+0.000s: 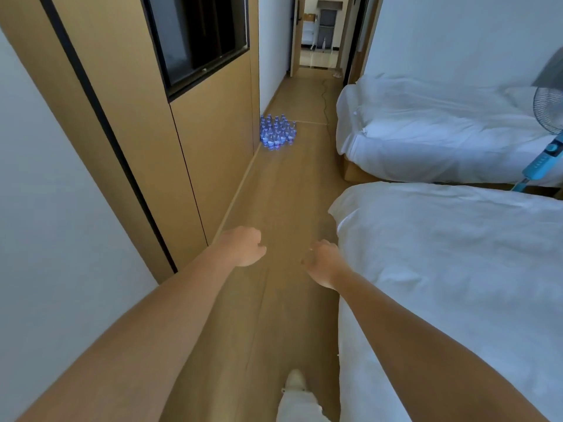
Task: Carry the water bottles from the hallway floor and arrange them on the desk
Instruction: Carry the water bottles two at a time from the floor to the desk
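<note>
Two white-covered beds filled the right side of the frame, the nearer bed (457,254) running from the centre right to the lower right corner and the farther bed (426,126) above it. A tan wood-panelled wall (131,123) with a dark window (198,35) took up the upper left, and the wooden floor (289,193) ran as a narrow strip between wall and beds toward an open doorway at the top centre. A blue-stemmed standing fan (548,117) stood at the right edge.

The cluster of water bottles (277,132) stood upright on the floor, packed together hard against the foot of the panelled wall, above the centre of the frame. No desk was in view.

Both arms reached forward at the lower centre. The left hand (243,246) and the right hand (323,263) were both empty, fingers loosely curled, a little apart from each other. The bottles lay well ahead of both hands, up the frame and slightly left of the gap between them, so the left hand sat a shade nearer their line. By my reading the fetch was not yet begun; the walk forward came first.
</note>
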The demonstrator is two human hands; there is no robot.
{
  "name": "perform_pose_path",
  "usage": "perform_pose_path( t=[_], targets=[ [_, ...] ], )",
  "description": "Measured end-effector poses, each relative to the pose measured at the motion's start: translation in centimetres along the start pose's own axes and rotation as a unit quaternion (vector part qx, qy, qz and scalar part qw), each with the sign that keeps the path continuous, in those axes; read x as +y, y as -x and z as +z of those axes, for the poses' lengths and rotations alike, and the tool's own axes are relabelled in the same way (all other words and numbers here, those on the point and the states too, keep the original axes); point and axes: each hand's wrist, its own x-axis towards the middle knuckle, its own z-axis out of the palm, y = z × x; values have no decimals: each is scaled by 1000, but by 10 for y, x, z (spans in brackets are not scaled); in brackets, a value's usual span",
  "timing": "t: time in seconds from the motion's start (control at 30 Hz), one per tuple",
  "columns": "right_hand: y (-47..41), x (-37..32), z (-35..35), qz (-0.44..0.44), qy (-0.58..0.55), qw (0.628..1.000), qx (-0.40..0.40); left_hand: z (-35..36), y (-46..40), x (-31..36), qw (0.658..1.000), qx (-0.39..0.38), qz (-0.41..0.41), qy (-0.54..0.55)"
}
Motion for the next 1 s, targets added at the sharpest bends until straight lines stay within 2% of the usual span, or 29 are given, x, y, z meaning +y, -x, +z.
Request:
perform_pose_path(
  t=[0.23,0.37,0.5,1.0],
  targets=[
    [-136,29,-12,-3,-12,1000,10,-16,-138,3,999,-14,-14,39],
    [-223,55,-42,5,-7,1000,-23,-40,-231,24,997,-29,-13,66],
    [-302,76,-79,2,-14,1000,-25,-65,-314,40,998,-11,-23,55],
    [-477,128,-130,5,-43,998,-38,-111,-496,53,998,-18,-55,-38]
  ],
)
